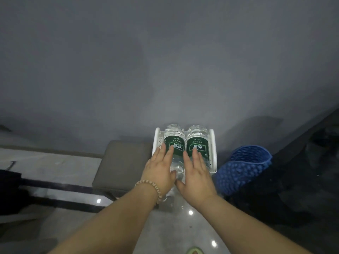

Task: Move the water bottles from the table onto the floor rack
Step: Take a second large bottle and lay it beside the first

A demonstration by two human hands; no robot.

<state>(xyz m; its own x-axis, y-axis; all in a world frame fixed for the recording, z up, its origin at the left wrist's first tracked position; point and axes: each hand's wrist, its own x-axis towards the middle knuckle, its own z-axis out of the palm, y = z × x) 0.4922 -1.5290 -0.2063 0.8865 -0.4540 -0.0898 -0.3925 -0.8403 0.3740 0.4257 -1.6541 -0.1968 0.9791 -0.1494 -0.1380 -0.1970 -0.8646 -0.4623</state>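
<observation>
Two water bottles (185, 143) lie in one white rack (213, 153); left hand (161, 169) and right hand (197, 173), apparently flat-open, rest atop them.

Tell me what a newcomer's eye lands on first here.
Two green-labelled bottles, the left bottle and the right bottle, lie side by side in a white rack at centre. The left hand and right hand rest flat on them. A blue studded basket sits right of the rack.
</observation>
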